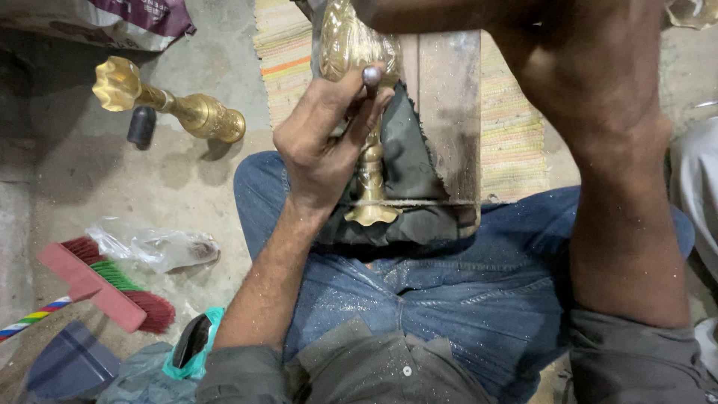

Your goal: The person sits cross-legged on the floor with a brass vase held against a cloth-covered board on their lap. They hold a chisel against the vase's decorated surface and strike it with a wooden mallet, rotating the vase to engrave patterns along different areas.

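The left hand (321,146) is closed around a slim metal punch (371,76), thumb and fingers pinching its shaft so that the rounded, grey, dull-shining head sticks up just above the knuckles. The punch stands against a brass stand (368,176), a turned and fluted piece with an ornate, ribbed swelling above the hand and a flared, scalloped foot below it. The brass lies lengthwise on a dark, rubbery pad (410,161) with a ragged edge, which covers a worn wooden block (452,97) resting across the person's lap in dusty blue jeans (449,299) speckled with fine glitter-like filings.

The right forearm (621,194) crosses the view at the right, rising past the top edge; the right hand itself is out of view, so its grip cannot be told.

Beyond the hands lies a striped woven mat (516,127) in pale yellow, orange and green. Well to the left of the left hand, on the grey concrete floor (90,179), rests a second brass stand (176,105) with a petal-shaped end, lying just beside a small dark cylinder (141,126). Nearer the left elbow are a crumpled clear plastic bag (153,245), a brush (105,288) with red and green bristles and a pink back, and a dark dustpan (71,366).
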